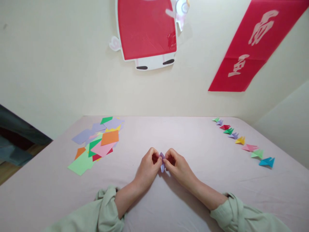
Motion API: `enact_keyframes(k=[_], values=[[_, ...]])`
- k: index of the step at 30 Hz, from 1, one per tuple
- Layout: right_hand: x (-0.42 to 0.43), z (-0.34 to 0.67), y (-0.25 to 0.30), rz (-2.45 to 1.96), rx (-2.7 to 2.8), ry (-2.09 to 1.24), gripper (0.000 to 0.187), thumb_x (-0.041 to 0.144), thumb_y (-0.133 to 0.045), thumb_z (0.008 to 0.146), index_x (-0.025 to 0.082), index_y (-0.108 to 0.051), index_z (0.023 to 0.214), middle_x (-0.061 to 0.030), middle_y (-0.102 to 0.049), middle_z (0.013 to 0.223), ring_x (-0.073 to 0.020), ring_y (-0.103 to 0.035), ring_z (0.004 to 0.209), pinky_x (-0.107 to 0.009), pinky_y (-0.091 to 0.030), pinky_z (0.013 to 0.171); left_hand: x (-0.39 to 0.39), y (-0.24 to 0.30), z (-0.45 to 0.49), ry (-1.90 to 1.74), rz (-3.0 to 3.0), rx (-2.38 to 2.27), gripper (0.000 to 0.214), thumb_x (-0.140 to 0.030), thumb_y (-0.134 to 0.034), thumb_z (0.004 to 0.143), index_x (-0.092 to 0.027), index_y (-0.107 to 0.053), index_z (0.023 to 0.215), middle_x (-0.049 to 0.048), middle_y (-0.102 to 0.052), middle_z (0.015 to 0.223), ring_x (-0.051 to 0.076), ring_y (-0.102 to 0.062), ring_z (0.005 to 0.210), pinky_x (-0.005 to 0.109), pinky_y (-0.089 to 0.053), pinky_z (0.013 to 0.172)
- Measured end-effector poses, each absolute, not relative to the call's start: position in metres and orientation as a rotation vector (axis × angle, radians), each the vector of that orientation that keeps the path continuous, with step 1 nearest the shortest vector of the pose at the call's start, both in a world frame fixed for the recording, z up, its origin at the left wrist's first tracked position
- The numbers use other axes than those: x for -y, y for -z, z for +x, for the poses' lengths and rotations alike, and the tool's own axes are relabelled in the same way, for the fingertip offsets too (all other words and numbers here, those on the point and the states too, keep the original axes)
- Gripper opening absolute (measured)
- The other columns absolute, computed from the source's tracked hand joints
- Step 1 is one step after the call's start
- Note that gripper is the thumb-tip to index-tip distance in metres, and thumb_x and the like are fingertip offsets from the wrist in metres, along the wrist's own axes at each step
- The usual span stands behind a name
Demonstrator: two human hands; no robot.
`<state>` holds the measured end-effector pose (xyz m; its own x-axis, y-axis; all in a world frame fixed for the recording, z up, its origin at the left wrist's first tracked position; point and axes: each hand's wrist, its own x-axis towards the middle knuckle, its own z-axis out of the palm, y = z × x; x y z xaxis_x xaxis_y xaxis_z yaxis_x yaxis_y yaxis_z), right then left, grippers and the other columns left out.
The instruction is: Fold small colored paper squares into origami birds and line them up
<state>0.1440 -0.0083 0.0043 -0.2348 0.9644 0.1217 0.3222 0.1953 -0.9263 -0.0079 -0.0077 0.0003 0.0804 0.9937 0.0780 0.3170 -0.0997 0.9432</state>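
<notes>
Between my two hands, near the middle of the table, is a small folded piece of purple paper (162,167) with a pointed top and a narrow lower end. My left hand (150,163) pinches its left side between thumb and forefinger. On the other side, my right hand (178,163) grips it the same way, fingertips almost meeting. Parts of the paper are hidden behind the fingers. Both forearms come in from the bottom with light green sleeves rolled up.
A loose pile of coloured paper sheets (109,138) lies at the left. Along the right edge runs a slanting row of several small folded paper figures, a blue one (266,162) nearest. Behind the pale table (154,132) rises a wall with a red cartoon board (147,29) and a red banner (248,48).
</notes>
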Motion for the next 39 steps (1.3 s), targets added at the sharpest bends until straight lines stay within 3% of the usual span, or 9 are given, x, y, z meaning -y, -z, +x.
enact_keyframes(k=[14, 21, 27, 33, 39], values=[[0.0069, 0.1424, -0.0008, -1.230, 1.737, -1.008, 0.013, 0.021, -0.054, 0.084, 0.022, -0.046, 0.075, 0.0044, -0.049, 0.064, -0.0128, -0.045, 0.059, -0.024, -0.034, 0.056, 0.0094, -0.0008, -0.0050, -1.042, 1.578, -1.377, 0.010, -0.016, -0.052, 0.081, -0.021, -0.044, 0.079, -0.0046, -0.050, 0.072, 0.012, -0.049, 0.063, 0.023, -0.037, 0.058], [0.0072, 0.1424, -0.0040, -1.221, 1.690, -1.077, 0.011, 0.022, -0.054, 0.086, 0.021, -0.048, 0.077, 0.0049, -0.051, 0.063, -0.0124, -0.047, 0.057, -0.024, -0.035, 0.054, 0.0109, -0.0016, -0.0050, -1.063, 1.570, -1.404, 0.011, -0.022, -0.051, 0.085, -0.022, -0.042, 0.079, -0.0053, -0.047, 0.070, 0.013, -0.048, 0.064, 0.025, -0.037, 0.059], [0.0063, 0.1418, -0.0064, -1.236, 1.689, -1.097, 0.008, 0.022, -0.052, 0.088, 0.021, -0.051, 0.079, 0.0047, -0.053, 0.063, -0.0124, -0.050, 0.058, -0.024, -0.037, 0.056, 0.0135, -0.0016, -0.0037, -1.037, 1.650, -1.371, 0.010, -0.014, -0.050, 0.080, -0.022, -0.043, 0.078, -0.0045, -0.048, 0.071, 0.013, -0.047, 0.065, 0.025, -0.037, 0.061], [0.0050, 0.1435, -0.0050, -1.242, 1.676, -1.069, 0.014, 0.024, -0.050, 0.089, 0.020, -0.050, 0.076, 0.0045, -0.052, 0.064, -0.0118, -0.049, 0.058, -0.023, -0.037, 0.055, 0.0174, -0.0065, -0.0040, -1.060, 1.607, -1.280, 0.006, -0.022, -0.050, 0.086, -0.021, -0.047, 0.081, -0.0022, -0.052, 0.076, 0.015, -0.051, 0.070, 0.026, -0.041, 0.066], [0.0041, 0.1446, -0.0052, -1.225, 1.671, -1.084, 0.019, 0.031, -0.051, 0.091, 0.020, -0.049, 0.075, 0.0041, -0.050, 0.064, -0.0120, -0.048, 0.059, -0.024, -0.036, 0.056, 0.0121, -0.0051, -0.0067, -1.044, 1.446, -1.171, 0.017, -0.032, -0.046, 0.091, -0.020, -0.050, 0.081, -0.0010, -0.054, 0.077, 0.015, -0.053, 0.071, 0.026, -0.044, 0.067]])
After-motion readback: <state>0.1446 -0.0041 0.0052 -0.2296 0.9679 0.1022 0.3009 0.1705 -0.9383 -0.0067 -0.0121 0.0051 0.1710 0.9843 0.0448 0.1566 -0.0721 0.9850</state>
